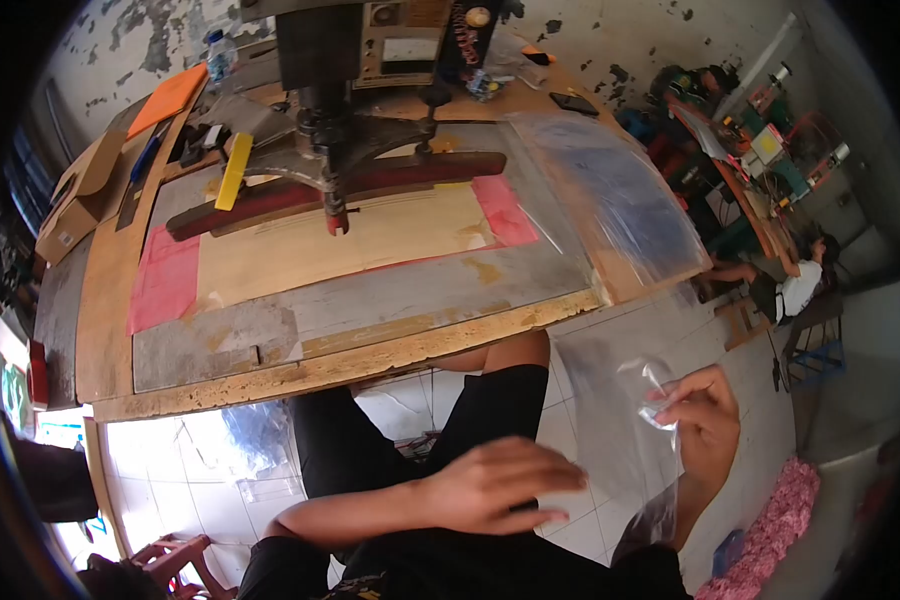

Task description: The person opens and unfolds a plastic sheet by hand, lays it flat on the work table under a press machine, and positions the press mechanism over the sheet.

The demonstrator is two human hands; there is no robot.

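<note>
My right hand (pixel 705 405) pinches the upper edge of a clear plastic sheet (pixel 620 430), which hangs down to the right of my lap. Over my lap, my left hand (pixel 495 487) reaches toward the sheet with its fingers apart and nothing in them. In front of me stands a worktable with a grey metal plate (pixel 400 315). On the plate lies a beige sheet (pixel 340 250) with pink pieces at its ends. A press head (pixel 330 150) with a long dark red bar stands above it. Clear plastic sheets (pixel 620 190) lie on the table's right side.
Cardboard boxes (pixel 80 195), an orange sheet (pixel 168 100) and a plastic bottle (pixel 220 55) are at the left. A phone (pixel 574 104) lies at the back right. Another person (pixel 798 285) sits at the far right. Pink material (pixel 770 530) is on the floor.
</note>
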